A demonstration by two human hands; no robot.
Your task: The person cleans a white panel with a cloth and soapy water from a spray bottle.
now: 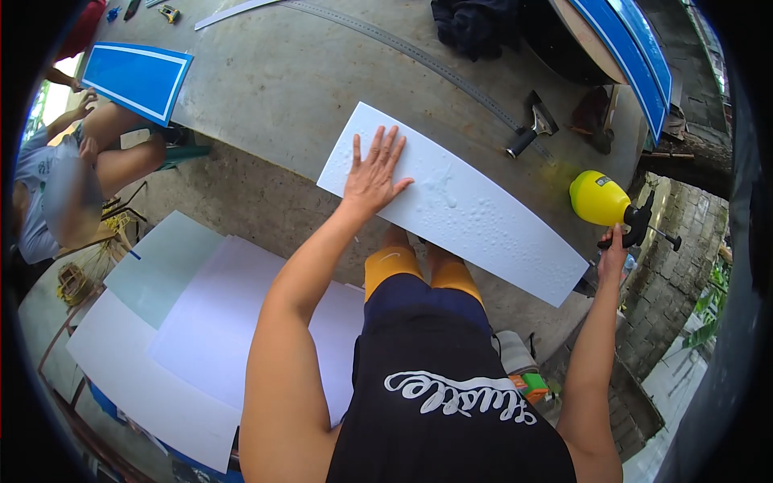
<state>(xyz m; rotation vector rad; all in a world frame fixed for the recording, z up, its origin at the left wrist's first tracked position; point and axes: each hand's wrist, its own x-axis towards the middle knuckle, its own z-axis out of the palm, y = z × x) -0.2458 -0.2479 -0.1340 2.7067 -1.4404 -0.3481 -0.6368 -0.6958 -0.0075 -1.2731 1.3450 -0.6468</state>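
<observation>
A white panel [483, 213] with one curved edge lies on the grey table, its surface dotted with wet drops and a small puddle. My left hand [375, 173] rests flat on the panel's left part, fingers spread. At the panel's right end, my right hand [613, 256] grips the black handle of a yellow pump sprayer [600, 198]. The sprayer is tilted on its side, its nozzle end toward the table. Beyond the panel lies a squeegee [535, 127] with a black handle.
A long metal ruler [403, 50] curves across the grey table [266, 88]. Dark cloth [475, 28] and blue-edged panels [624, 48] sit at the back right. Another person [60, 189] sits at left near a blue panel [138, 79]. White sheets [217, 322] are stacked at lower left.
</observation>
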